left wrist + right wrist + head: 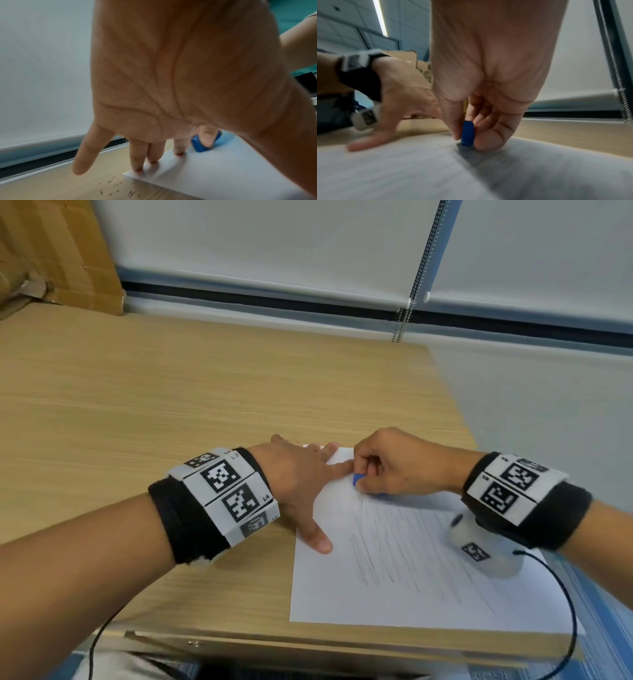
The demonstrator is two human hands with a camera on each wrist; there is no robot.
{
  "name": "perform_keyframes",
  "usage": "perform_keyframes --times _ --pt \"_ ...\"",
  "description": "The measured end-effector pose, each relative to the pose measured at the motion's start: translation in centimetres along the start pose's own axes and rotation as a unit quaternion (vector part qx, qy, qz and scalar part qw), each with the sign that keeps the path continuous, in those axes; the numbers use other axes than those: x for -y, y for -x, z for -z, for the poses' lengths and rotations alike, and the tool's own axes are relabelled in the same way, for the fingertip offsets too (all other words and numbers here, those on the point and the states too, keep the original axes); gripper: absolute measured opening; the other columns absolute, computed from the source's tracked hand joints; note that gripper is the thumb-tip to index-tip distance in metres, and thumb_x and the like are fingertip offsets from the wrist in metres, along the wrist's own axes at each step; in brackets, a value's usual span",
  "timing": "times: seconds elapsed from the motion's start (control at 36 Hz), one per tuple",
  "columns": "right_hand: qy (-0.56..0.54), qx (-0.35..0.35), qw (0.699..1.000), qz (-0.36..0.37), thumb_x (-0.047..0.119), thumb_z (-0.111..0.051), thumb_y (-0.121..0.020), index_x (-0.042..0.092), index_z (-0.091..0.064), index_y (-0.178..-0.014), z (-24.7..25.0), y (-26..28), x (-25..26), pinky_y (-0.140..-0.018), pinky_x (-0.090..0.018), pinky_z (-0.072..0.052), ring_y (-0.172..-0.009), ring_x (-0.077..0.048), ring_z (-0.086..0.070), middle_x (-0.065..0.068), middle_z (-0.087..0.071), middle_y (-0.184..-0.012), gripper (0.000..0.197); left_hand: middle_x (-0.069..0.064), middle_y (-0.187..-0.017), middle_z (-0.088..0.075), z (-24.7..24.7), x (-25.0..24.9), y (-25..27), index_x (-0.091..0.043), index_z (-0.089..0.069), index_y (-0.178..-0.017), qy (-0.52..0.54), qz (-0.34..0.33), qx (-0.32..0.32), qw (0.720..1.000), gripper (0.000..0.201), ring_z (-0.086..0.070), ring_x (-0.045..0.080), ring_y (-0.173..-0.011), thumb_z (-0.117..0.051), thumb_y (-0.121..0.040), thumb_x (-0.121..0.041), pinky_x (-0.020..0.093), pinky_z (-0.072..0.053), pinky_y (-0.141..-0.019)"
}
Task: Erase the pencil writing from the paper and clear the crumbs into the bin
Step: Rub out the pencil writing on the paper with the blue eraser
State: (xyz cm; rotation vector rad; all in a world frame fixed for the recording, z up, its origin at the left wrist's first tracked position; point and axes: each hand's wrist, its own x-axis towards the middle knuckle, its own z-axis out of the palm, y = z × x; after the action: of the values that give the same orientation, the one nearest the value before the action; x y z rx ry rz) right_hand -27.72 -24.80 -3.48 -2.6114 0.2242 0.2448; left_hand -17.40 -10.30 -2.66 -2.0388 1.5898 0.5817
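Note:
A white sheet of paper [342, 587] with grey pencil strokes lies at the desk's front right corner. My left hand [301, 477] lies flat with fingers spread, fingertips [137, 168] pressing the sheet's far left corner and thumb on its left edge. My right hand [380, 470] pinches a small blue eraser [357, 480] between thumb and fingers, its lower end on the paper near the top of the strokes. The eraser [467, 133] stands upright in the right wrist view. Dark eraser crumbs [116, 187] lie on the wood just beyond the sheet's corner. No bin is in view.
The wooden desk [171, 405] stretches to the left and back. A cardboard box [58, 251] stands at its far left corner. White roller blinds [308, 251] with a bead chain [404, 316] hang behind. The desk's right edge drops off beside the paper.

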Motion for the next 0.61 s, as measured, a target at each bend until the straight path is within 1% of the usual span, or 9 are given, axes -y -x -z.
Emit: perform_keyframes --times 0.08,0.11,0.25,0.31,0.36,0.42,0.44,0.56,0.61 --pt "-0.01 0.058 0.998 0.025 0.017 -0.072 -0.082 0.009 -0.068 -0.08 -1.2 1.0 1.1 -0.053 -0.014 -0.043 -0.053 -0.003 -0.053 0.004 -0.065 -0.065 0.009 -0.001 -0.162 0.021 -0.1 0.0 -0.1 -0.037 0.015 -0.152 -0.003 0.0 -0.003 1.0 0.125 -0.001 0.023 -0.151 -0.067 -0.067 -0.075 0.068 -0.012 -0.112" --pt "-0.011 0.064 0.998 0.027 0.018 -0.073 -0.082 0.009 -0.068 -0.08 -1.1 1.0 1.2 -0.054 -0.014 -0.043 -0.053 -0.002 -0.053 0.004 -0.065 -0.064 0.01 -0.002 -0.162 0.021 -0.1 -0.1 -0.1 -0.037 0.016 -0.152 -0.004 0.001 -0.003 1.0 0.126 -0.001 0.022 -0.151 -0.067 -0.066 -0.076 0.068 -0.012 -0.112" --pt "-0.004 -0.024 1.0 -0.015 0.015 -0.071 -0.083 0.007 -0.068 -0.079 0.9 -0.2 -1.1 -0.055 -0.016 -0.044 -0.052 -0.001 -0.055 -0.001 -0.069 -0.065 0.009 -0.003 -0.161 0.024 -0.1 0.1 0.0 -0.036 0.024 -0.149 -0.002 0.003 0.001 1.0 0.127 0.004 0.02 -0.151 -0.064 -0.068 -0.077 0.066 -0.011 -0.112" --pt "0.003 -0.024 1.0 -0.011 0.012 -0.07 -0.082 0.007 -0.067 -0.078 0.3 0.1 -0.7 -0.054 -0.016 -0.043 -0.053 -0.002 -0.053 -0.003 -0.068 -0.066 0.008 -0.002 -0.161 0.023 -0.1 0.1 0.0 -0.037 0.023 -0.15 0.002 0.0 -0.002 1.0 0.127 0.003 0.02 -0.151 -0.065 -0.067 -0.077 0.065 -0.011 -0.112" --pt "0.003 0.015 1.0 0.019 0.012 -0.071 -0.081 0.006 -0.067 -0.078 -0.8 0.8 0.5 -0.052 -0.015 -0.042 -0.054 -0.004 -0.052 -0.004 -0.067 -0.068 0.007 -0.002 -0.161 0.021 -0.2 0.1 -0.1 -0.038 0.02 -0.151 0.002 -0.001 -0.005 1.0 0.127 0.001 0.021 -0.151 -0.067 -0.067 -0.076 0.065 -0.013 -0.113" --pt "-0.01 0.05 0.998 0.035 0.015 -0.073 -0.08 0.008 -0.069 -0.08 -1.0 1.1 0.9 -0.054 -0.016 -0.043 -0.054 -0.004 -0.052 0.0 -0.066 -0.066 0.009 -0.002 -0.162 0.021 -0.2 0.0 -0.2 -0.038 0.018 -0.151 -0.001 0.002 -0.006 1.0 0.126 0.0 0.022 -0.151 -0.067 -0.066 -0.076 0.065 -0.013 -0.113" --pt "-0.009 0.046 0.998 0.031 0.016 -0.074 -0.08 0.008 -0.069 -0.08 -0.6 0.9 0.7 -0.055 -0.017 -0.044 -0.054 -0.003 -0.053 0.003 -0.066 -0.064 0.009 -0.002 -0.161 0.021 -0.2 0.0 -0.2 -0.038 0.019 -0.151 -0.002 0.001 -0.005 1.0 0.127 0.0 0.022 -0.151 -0.067 -0.066 -0.076 0.066 -0.013 -0.112" --pt "0.019 -0.03 0.999 -0.008 0.015 -0.071 -0.081 0.01 -0.068 -0.079 1.1 -0.3 -1.5 -0.057 -0.02 -0.046 -0.054 -0.002 -0.057 0.003 -0.067 -0.065 0.007 -0.002 -0.16 0.024 -0.2 0.1 -0.1 -0.036 0.024 -0.15 -0.005 0.002 -0.002 1.0 0.127 0.003 0.021 -0.151 -0.064 -0.068 -0.078 0.067 -0.01 -0.113" --pt "0.025 -0.027 0.999 -0.002 0.013 -0.069 -0.08 0.01 -0.066 -0.077 0.3 0.2 -1.0 -0.055 -0.02 -0.044 -0.054 -0.004 -0.054 0.001 -0.066 -0.067 0.006 -0.002 -0.161 0.024 -0.2 0.2 -0.1 -0.036 0.023 -0.15 -0.002 0.0 -0.005 1.0 0.127 0.003 0.02 -0.151 -0.065 -0.067 -0.078 0.067 -0.011 -0.113"
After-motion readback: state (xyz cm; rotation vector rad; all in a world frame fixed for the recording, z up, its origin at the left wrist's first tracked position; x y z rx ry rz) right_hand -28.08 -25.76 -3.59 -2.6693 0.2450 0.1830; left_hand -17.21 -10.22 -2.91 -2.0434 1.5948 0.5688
